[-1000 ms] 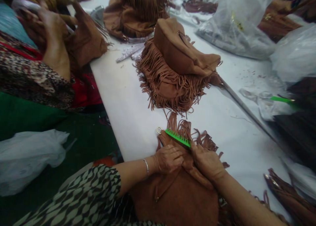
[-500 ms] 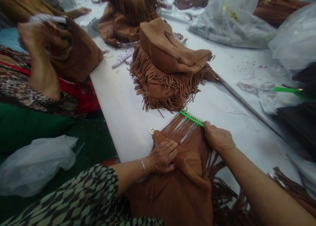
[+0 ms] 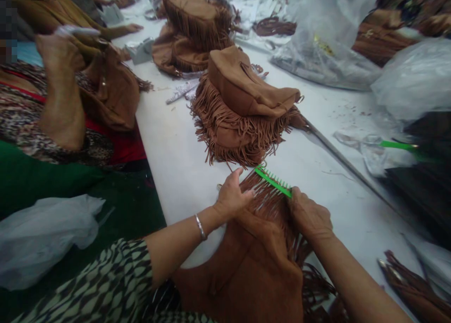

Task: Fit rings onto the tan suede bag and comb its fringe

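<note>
A brown suede fringed bag point(image 3: 253, 266) lies at the near edge of the table, its long fringe point(image 3: 266, 198) spread away from me. My right hand point(image 3: 312, 215) grips a green comb point(image 3: 273, 181) by its end, and the comb's teeth stand at the far ends of the strands. My left hand point(image 3: 234, 193) is open over the left side of the fringe, thumb and fingers apart. It partly covers a metal ring at the bag's corner. Whether its fingers touch the strands I cannot tell.
A stack of fringed brown bags point(image 3: 243, 102) stands just beyond the comb, with more bags point(image 3: 190, 22) behind. A person at left handles a brown bag point(image 3: 118, 90). Clear plastic bags point(image 3: 327, 45) lie at right. Another green comb point(image 3: 398, 145) lies near black material.
My left hand has lifted off the bag's flap and moved forward to the fringe, fingers opening. The comb in my right hand sits slightly lower in view. The person at left has shifted their bag.
</note>
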Tool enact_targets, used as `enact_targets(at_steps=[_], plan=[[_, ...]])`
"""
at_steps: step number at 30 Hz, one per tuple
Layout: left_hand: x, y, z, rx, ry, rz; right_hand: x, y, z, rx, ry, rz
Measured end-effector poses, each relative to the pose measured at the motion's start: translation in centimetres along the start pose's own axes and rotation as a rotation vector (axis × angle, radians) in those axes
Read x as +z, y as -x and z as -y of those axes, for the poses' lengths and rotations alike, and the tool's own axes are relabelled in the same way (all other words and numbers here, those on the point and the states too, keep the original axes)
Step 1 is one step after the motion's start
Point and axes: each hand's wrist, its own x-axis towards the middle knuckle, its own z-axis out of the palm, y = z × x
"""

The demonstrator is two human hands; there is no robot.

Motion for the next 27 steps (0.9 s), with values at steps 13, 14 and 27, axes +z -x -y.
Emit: enact_targets(at_steps=[13,14,27], plan=[[2.2,-3.5,0.3,-0.331,0.778,1.062,0.7,1.2,2.4,-0.197,0.084,-0.175],[2.3,-3.4,0.4,-0.308,0.721,1.029,0.8,1.1,2.4,-0.195,0.079,-0.152],[1.4,-2.2,0.5,0.056,0.189,0.832,0.0,-0.3,-8.7,-0.085,0.088,0.119]])
